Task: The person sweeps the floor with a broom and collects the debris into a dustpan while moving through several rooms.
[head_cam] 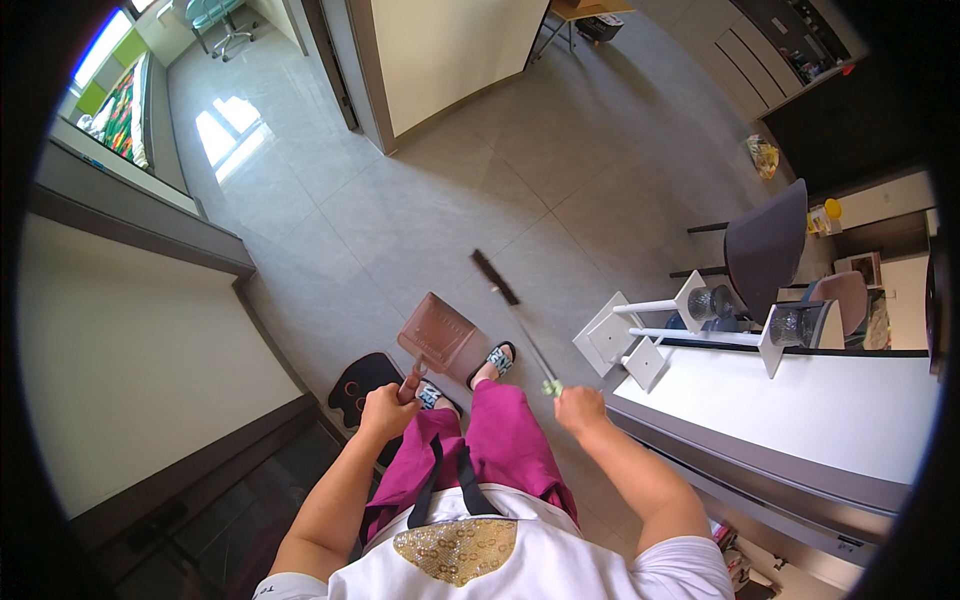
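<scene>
My left hand [388, 412] grips the handle of a reddish-brown plastic dustpan [437, 330], which is in front of my slippered feet. In my right hand [581, 409] is the pale green grip of a broom [536, 349] with a thin metal stick. Its narrow dark bristle head [495, 276] lies ahead of the dustpan, apart from it, over the grey tiled floor [420, 202]. The bristles look slightly blurred. Whether the dustpan rests on the floor or hangs just above it, I cannot tell, and no debris can be made out.
A white stand [622, 330] with glass jars is at my right, by a white-topped cabinet [780, 405]. Beyond it is a dark chair [765, 247]. A black mat [364, 382] lies by my left foot. A doorway at upper left leads to a bedroom with a bed [124, 112].
</scene>
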Available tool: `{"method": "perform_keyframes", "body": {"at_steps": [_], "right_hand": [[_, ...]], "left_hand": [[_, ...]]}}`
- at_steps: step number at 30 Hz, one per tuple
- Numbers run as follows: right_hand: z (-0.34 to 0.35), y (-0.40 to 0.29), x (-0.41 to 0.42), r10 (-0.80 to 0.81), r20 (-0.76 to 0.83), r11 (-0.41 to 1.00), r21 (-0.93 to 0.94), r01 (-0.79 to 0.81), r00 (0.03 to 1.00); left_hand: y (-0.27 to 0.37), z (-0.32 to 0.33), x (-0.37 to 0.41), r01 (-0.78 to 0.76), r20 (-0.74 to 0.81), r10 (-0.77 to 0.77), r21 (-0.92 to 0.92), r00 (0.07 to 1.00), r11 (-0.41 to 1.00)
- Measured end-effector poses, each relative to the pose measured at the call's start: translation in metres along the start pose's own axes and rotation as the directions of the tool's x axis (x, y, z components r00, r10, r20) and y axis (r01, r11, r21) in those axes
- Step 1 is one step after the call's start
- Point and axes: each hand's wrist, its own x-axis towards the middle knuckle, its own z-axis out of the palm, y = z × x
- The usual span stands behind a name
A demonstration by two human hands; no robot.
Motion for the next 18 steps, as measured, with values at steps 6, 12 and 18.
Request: {"method": "perform_keyframes", "body": {"at_steps": [6,12,18], "right_hand": [[-0.034,-0.004,-0.044,-0.009,-0.038,0.997,0.07,0.012,0.999],[-0.054,0.001,-0.048,-0.097,-0.185,0.995,0.009,0.1,0.978],[-0.068,-0.033,0.016,-0.241,-0.312,0.971,-0.078,0.228,0.919]], "left_hand": [[0.005,-0.011,-0.008,0.153,0.066,-0.151,-0.031,0.986,0.988],[-0.01,-0.019,-0.023,0.18,0.027,-0.178,-0.104,0.984,0.978],[-0.015,-0.043,-0.046,0.264,0.006,-0.271,-0.26,0.962,0.929]]}}
